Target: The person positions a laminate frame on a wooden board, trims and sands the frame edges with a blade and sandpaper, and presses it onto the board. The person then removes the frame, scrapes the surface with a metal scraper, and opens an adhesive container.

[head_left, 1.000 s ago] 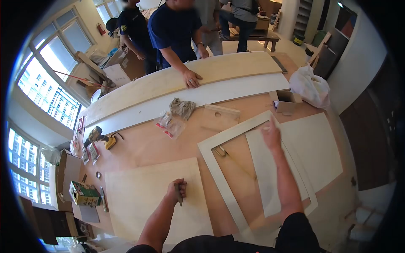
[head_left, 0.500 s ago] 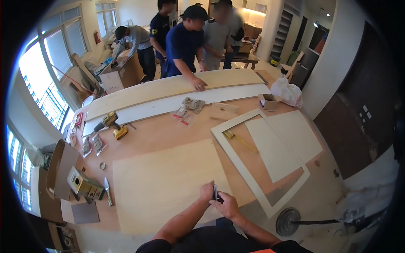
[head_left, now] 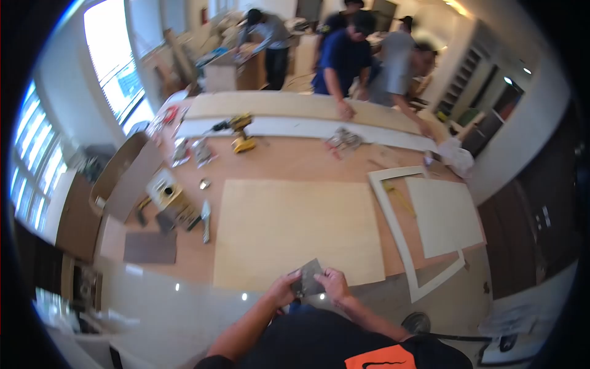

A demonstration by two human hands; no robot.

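Note:
A thin grey plate-like piece (head_left: 311, 277) is held between both hands, close to my body and over the near edge of a pale wooden sheet (head_left: 295, 227). My left hand (head_left: 285, 289) is closed on the plate's left side. On the right side, the thumb and fingers of my right hand (head_left: 334, 285) pinch it. The pale sheet lies flat on the large brown table (head_left: 295, 161). To its right are a white frame (head_left: 398, 237) and a white panel (head_left: 444, 215).
On the table's left stand a tin can (head_left: 175, 200), a knife (head_left: 206, 221) and a dark sheet (head_left: 150, 247). A yellow drill (head_left: 243, 132) sits near long boards (head_left: 270, 104). Several people are beyond; one in blue (head_left: 343, 64) touches a board. A round metal base (head_left: 416, 323) is at lower right.
The view has swung left. My hands, apart at first, have come together on the grey plate, now seen face-on. A person in grey has reached down to the boards' right end.

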